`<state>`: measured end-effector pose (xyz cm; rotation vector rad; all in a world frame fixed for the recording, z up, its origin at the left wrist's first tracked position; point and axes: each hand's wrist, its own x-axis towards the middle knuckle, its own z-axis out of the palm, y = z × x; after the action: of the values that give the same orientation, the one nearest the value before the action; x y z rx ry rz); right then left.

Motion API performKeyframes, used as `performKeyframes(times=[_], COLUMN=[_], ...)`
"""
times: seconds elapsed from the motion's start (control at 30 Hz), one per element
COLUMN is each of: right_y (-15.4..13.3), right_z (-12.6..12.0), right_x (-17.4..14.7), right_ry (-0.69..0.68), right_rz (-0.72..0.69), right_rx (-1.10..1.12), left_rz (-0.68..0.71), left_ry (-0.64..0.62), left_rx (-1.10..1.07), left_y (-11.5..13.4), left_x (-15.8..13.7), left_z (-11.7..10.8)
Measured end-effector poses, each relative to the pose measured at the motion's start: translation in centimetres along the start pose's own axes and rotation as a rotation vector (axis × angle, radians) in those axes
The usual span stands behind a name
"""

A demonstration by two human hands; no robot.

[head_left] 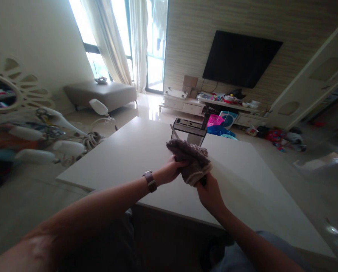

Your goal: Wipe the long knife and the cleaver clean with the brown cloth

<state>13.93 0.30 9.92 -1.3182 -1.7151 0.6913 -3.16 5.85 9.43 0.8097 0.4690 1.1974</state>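
Note:
A brown-grey fuzzy cloth [190, 156] is bunched in front of me above the white table. My left hand [173, 169] is closed on its left side, thumb on top. My right hand [210, 192] is closed around a dark handle [204, 180] at the cloth's lower right edge. A narrow grey blade [174, 131] sticks out past the far side of the cloth, in line with that handle, so it looks like a knife with its middle covered. Just behind stands a knife block [190, 126] with slots on top and one black-handled knife [206, 120] in it.
The white table [115, 155] spreads around my hands. Beyond it are a pink basket [215, 120], blue bags [218, 130] and a cluttered TV cabinet [191, 107]. A lamp with white shades [69, 147] stands at the left, near a bench [101, 94].

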Motion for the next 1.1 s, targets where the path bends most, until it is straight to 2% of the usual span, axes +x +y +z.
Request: performKeyframes(times=[0.1,0.2,0.43,0.63,0.8,0.93,1.1], right_y=[0.0,-0.3,-0.4,-0.6,-0.3,0.5,2.3], right_z=[-0.1,-0.2,0.1,0.1,-0.4,-1.2,-2.2], right_x=[0.2,0.3,0.1,-0.1,-0.3,0.1,1.0], right_ry=[-0.034,-0.053,-0.067,-0.117,-0.144,-0.121,-0.045], right_rz=[0.016,-0.020,-0.005,0.000,0.038,0.110,0.223], right_rx=[-0.012,0.006,-0.058,-0.044,0.011,0.097,0.214], left_rz=[0.064,0.115,0.223,0.289,0.373,0.385,0.370], left_ry=[0.063,0.141,0.329,0.414,0.474,0.468,0.385], left_rx=[0.019,0.012,-0.063,-0.115,-0.233,-0.313,-0.332], left_y=[0.3,1.5,5.2,8.2,10.6,11.7,12.0], left_x=[0.1,0.8,3.2,4.3,4.1,3.0,1.5], left_z=[0.4,-0.2,-4.1,-6.5,-8.3,-9.1,-8.0])
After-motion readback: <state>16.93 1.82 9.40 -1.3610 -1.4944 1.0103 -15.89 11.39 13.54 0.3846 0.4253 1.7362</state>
